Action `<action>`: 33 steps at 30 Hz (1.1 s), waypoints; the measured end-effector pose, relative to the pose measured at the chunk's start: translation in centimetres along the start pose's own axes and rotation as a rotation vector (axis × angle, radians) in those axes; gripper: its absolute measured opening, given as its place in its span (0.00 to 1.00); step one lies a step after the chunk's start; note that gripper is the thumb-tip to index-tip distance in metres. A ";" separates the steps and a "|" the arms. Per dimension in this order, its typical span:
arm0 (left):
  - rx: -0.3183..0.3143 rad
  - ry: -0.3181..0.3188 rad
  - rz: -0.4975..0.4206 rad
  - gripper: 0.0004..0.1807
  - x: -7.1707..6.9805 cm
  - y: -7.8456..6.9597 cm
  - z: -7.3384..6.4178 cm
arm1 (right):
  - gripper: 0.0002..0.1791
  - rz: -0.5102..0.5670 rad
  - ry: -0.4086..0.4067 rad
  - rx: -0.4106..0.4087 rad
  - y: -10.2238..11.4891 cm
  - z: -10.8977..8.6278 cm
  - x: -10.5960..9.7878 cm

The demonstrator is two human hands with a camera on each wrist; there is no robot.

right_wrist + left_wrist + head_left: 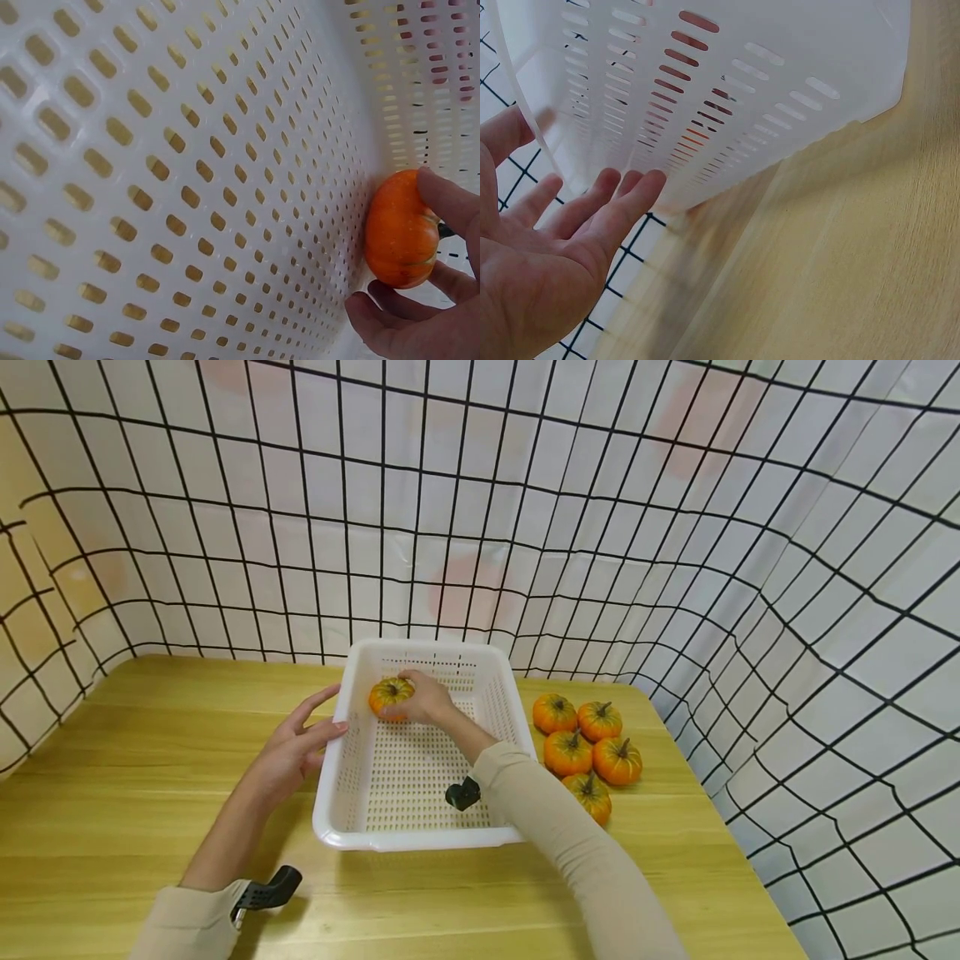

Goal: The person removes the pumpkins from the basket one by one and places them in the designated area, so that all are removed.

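A small orange pumpkin [387, 695] with a dark stem sits low in the far left corner of a white perforated plastic basket [420, 839]. My right hand [429, 697] reaches into the basket and holds this pumpkin. In the right wrist view, its thumb and fingers [375, 326] lie around the pumpkin [401, 232], close to the basket's floor. My left hand [288, 752] is at the basket's left rim. The left wrist view shows the left thumb passing over the rim, with the other fingers [630, 202] outside the slotted wall [705, 75].
Several more pumpkins [567, 752] stand grouped on the wooden table [112, 777], just right of the basket. A black wire grid [420, 527] with white sheeting behind it borders the table at the back and sides. Black wrist mounts [273, 889] project from both forearms.
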State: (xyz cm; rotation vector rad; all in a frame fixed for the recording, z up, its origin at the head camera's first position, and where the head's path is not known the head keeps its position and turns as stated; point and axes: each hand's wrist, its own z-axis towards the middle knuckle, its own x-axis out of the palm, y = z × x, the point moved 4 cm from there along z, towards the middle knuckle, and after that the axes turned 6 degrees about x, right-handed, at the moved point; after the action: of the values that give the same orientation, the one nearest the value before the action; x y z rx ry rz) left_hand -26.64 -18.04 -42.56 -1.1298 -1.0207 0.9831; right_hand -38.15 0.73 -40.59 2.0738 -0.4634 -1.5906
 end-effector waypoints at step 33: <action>0.003 0.004 0.003 0.37 0.1 -0.2 -0.1 | 0.43 -0.058 -0.030 -0.007 0.2 -0.4 0.0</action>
State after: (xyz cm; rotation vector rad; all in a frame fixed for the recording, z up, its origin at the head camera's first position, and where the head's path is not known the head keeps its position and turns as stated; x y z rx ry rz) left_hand -26.51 -18.01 -42.41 -1.1302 -1.0147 0.9840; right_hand -37.77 0.66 -40.37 2.0780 -0.4106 -1.6564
